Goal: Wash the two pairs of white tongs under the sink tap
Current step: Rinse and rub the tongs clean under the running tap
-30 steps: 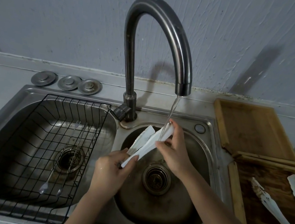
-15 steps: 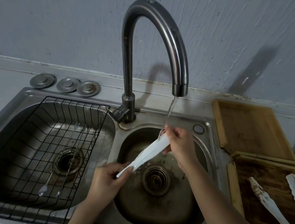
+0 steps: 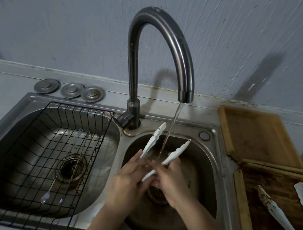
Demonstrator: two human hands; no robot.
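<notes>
One pair of white tongs is held over the right sink basin, its two arms spread in a V pointing up and away. Water runs from the curved tap and falls between the arms. My left hand grips the left arm near the hinge end. My right hand holds the right arm from the other side. The hinge is hidden between my hands. A second pair of white tongs, with brown dirt on one tip, lies on the wooden board at the right.
The left basin holds a black wire rack with two long thin forks in it. Three metal drain lids lie on the ledge behind. A second wooden tray sits at the back right.
The tongs were pressed shut and slanted under the stream; now their arms stand apart in a V. My right hand has slid down from the tips to the hinge end, beside my left hand.
</notes>
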